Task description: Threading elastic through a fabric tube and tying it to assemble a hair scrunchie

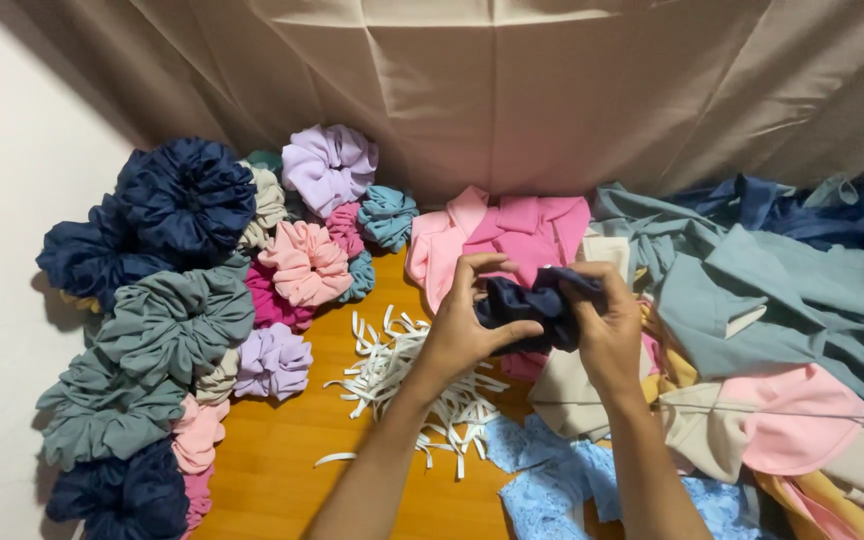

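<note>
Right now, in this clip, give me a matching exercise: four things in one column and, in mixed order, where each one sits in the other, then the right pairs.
Things:
1. navy fabric piece
2. white elastic strips
3. finished scrunchies
4. light blue lace fabric

Places:
A. heaped along the wall on the left
B. loose pile on the wooden floor, beside the left forearm
C. gripped between the left hand and the right hand
D. near edge of the floor, between the forearms

Pairs: 1-C, 2-B, 3-A, 4-D
</note>
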